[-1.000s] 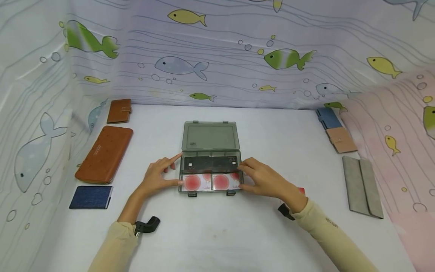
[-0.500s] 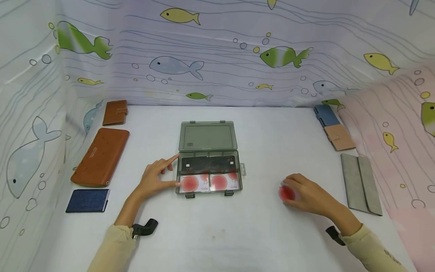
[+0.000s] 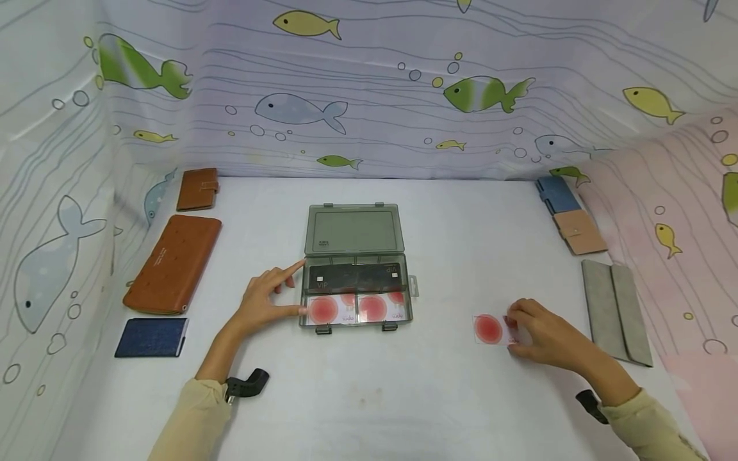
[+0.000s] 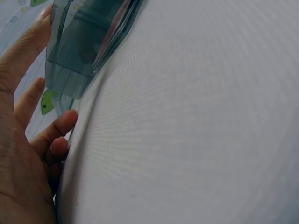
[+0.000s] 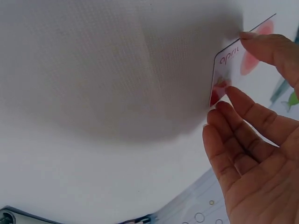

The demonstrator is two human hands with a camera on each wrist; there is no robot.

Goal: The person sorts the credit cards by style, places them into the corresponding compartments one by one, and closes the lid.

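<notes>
A green translucent box (image 3: pixel 354 232) lies with its lid folded back. Inside are black VIP cards (image 3: pixel 336 279) in the rear row and white cards with red circles (image 3: pixel 325 310) in front. My left hand (image 3: pixel 263 299) touches the box's left side, thumb and index finger stretched apart; the left wrist view shows those fingers at the box wall (image 4: pixel 70 79). Off to the right, my right hand (image 3: pixel 544 336) holds one more white card (image 3: pixel 488 329) with a red circle. In the right wrist view, thumb and index finger grip opposite edges of this card (image 5: pixel 229 58).
At left lie a small brown wallet (image 3: pixel 197 189), a long brown wallet (image 3: pixel 173 264) and a dark blue notebook (image 3: pixel 151 337). Along the right are a blue wallet (image 3: pixel 557 194), a tan wallet (image 3: pixel 579 232) and a grey folder (image 3: pixel 615 312). Fish-print cloth (image 3: pixel 369 96) stands behind.
My right hand has left the box's right side, moved right to the single card and shifted to its right end. A clear tab now shows on the box's right side. The left hand stays put.
</notes>
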